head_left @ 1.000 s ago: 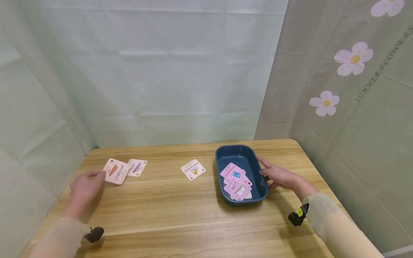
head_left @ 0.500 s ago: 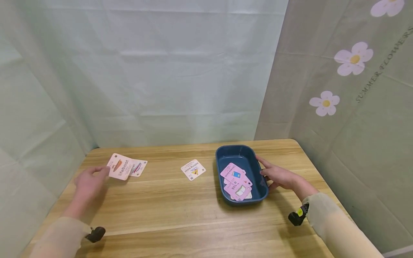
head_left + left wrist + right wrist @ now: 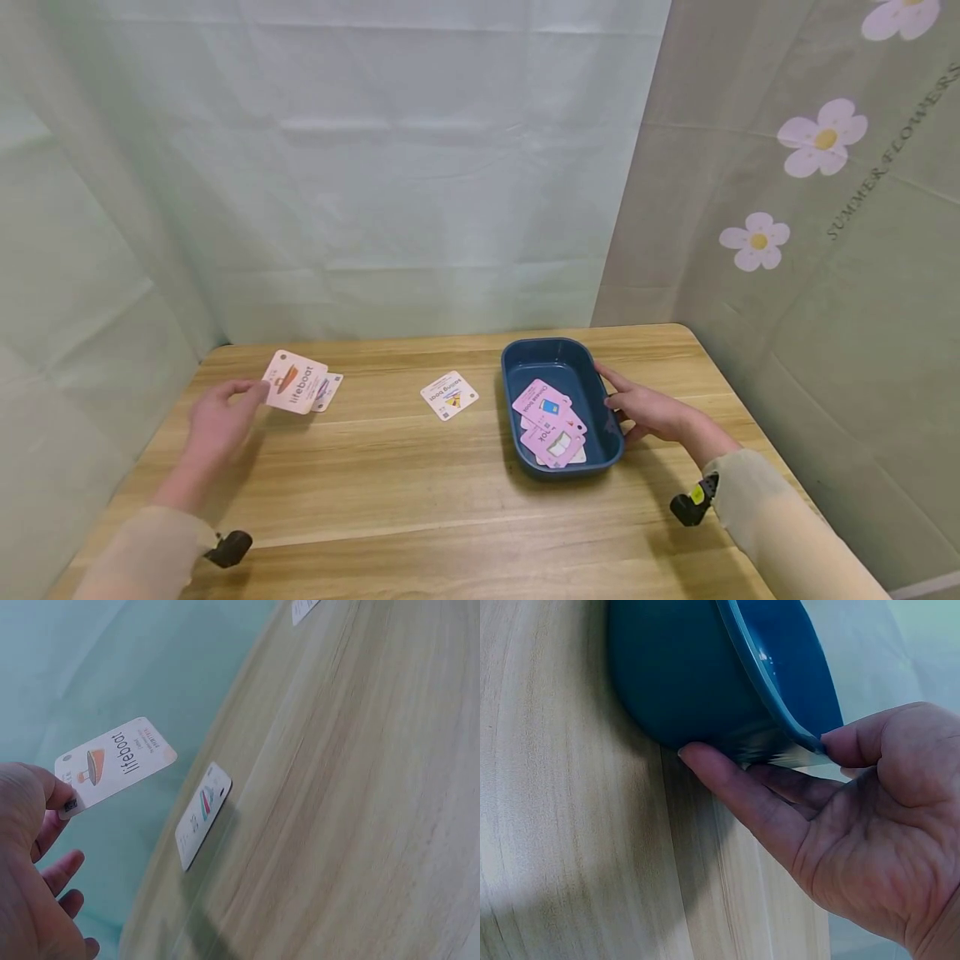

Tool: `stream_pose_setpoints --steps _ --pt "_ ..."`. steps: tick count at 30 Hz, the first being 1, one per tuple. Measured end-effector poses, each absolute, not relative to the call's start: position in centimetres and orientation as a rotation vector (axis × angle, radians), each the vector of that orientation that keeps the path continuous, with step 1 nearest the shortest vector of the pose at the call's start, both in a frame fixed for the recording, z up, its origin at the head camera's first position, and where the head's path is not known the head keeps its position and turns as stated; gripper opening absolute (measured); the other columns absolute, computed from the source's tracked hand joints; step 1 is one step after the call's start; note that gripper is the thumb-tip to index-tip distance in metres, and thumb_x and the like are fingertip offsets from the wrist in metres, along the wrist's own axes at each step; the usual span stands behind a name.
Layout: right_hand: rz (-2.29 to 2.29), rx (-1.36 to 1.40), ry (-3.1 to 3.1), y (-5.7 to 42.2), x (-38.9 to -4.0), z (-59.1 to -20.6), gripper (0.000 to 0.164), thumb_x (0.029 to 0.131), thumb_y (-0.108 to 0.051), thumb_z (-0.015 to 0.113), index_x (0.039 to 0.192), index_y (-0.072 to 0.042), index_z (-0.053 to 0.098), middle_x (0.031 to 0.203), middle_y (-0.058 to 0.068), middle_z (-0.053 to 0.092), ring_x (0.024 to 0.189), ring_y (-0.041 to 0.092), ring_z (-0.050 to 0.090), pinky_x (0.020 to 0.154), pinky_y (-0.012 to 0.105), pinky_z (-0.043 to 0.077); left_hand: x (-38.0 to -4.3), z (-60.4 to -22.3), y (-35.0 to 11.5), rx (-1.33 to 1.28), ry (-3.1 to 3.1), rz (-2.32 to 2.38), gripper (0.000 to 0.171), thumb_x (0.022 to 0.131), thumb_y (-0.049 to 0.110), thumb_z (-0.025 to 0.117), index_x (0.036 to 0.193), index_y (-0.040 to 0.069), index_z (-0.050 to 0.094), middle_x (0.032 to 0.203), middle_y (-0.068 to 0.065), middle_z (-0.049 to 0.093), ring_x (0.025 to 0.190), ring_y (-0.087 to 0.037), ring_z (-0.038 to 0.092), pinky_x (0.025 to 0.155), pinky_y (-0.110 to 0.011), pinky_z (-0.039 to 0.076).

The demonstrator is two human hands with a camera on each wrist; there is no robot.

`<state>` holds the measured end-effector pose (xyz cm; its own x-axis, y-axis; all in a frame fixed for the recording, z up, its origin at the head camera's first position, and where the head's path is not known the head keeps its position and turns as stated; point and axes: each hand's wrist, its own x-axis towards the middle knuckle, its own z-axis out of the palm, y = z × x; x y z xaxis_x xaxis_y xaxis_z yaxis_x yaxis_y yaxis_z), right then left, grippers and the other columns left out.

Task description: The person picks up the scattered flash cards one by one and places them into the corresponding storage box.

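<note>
My left hand point(image 3: 221, 417) pinches the lifeboat card point(image 3: 297, 382) by its edge, thumb and finger at one corner. In the left wrist view the lifeboat card point(image 3: 116, 766) is raised off the table. Partly behind it in the head view lies a second boat card point(image 3: 327, 391), its word covered; the left wrist view shows this boat card point(image 3: 203, 815) flat on the wood. My right hand point(image 3: 651, 408) holds the right side of a blue plastic bin point(image 3: 512, 442). Its thumb touches the rim and its fingers point(image 3: 742, 796) lie against the outer wall.
Inside the bin several pink cards point(image 3: 551, 421) overlap, one reading "Chinese book". A sailing boat card point(image 3: 449, 395) lies on the wooden table point(image 3: 390, 492) left of the bin. Pale curtains point(image 3: 420, 167) hang along the back and both sides.
My left hand has lifted the lifeboat card and moved it right and away from me, so it covers more of the second boat card. The right hand and bin have stayed put.
</note>
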<state>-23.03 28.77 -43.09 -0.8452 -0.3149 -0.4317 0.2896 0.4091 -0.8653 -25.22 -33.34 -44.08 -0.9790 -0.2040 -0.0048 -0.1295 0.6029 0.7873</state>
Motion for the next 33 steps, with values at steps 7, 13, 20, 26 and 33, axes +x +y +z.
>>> stream_pose_setpoints --steps 7,13,20,26,33 --pt "-1.47 -0.002 2.105 28.7 -23.0 -43.1 0.073 0.106 -0.007 0.036 0.165 -0.027 -0.002 0.165 0.031 0.005 0.134 0.051 0.042 0.086 0.056 0.057 -25.0 -43.5 -32.1 0.279 -2.727 -1.33 0.067 0.105 0.049 0.047 0.138 -0.009 0.053 0.154 -0.033 0.037 0.141 -0.055 0.031 0.109 -0.068 0.029" --pt "-1.472 0.003 2.109 28.8 -22.9 -43.1 0.072 0.107 -0.006 0.036 0.166 -0.028 -0.001 0.164 0.032 0.011 0.135 0.05 0.043 0.086 0.054 0.058 -24.9 -43.3 -31.2 0.251 -2.719 -1.357 0.066 0.106 0.048 0.048 0.137 -0.01 0.053 0.155 -0.03 0.039 0.143 -0.054 0.029 0.11 -0.068 0.029" --pt "-1.48 -0.013 2.105 28.9 -22.9 -43.2 0.072 0.107 -0.007 0.036 0.166 -0.027 -0.001 0.164 0.032 0.01 0.137 0.053 0.04 0.085 0.056 0.057 -24.8 -43.1 -30.1 0.258 -2.724 -1.387 0.065 0.105 0.049 0.049 0.138 -0.007 0.054 0.158 -0.026 0.037 0.144 -0.051 0.03 0.11 -0.066 0.03" --pt "-1.468 -0.001 2.108 28.8 -23.0 -43.0 0.073 0.107 -0.008 0.037 0.165 -0.029 -0.003 0.164 0.033 0.009 0.134 0.052 0.044 0.086 0.057 0.057 -24.9 -43.0 -29.6 0.217 -2.721 -1.393 0.064 0.105 0.048 0.049 0.137 -0.007 0.054 0.157 -0.027 0.037 0.145 -0.052 0.028 0.111 -0.068 0.027" --pt "-1.46 -0.011 2.107 28.9 -23.1 -43.0 0.073 0.107 -0.007 0.037 0.165 -0.029 -0.002 0.166 0.03 0.005 0.136 0.053 0.041 0.086 0.056 0.057 -24.8 -42.9 -28.6 0.195 -2.709 -1.422 0.062 0.105 0.048 0.051 0.135 -0.007 0.056 0.158 -0.025 0.038 0.145 -0.05 0.028 0.112 -0.066 0.028"
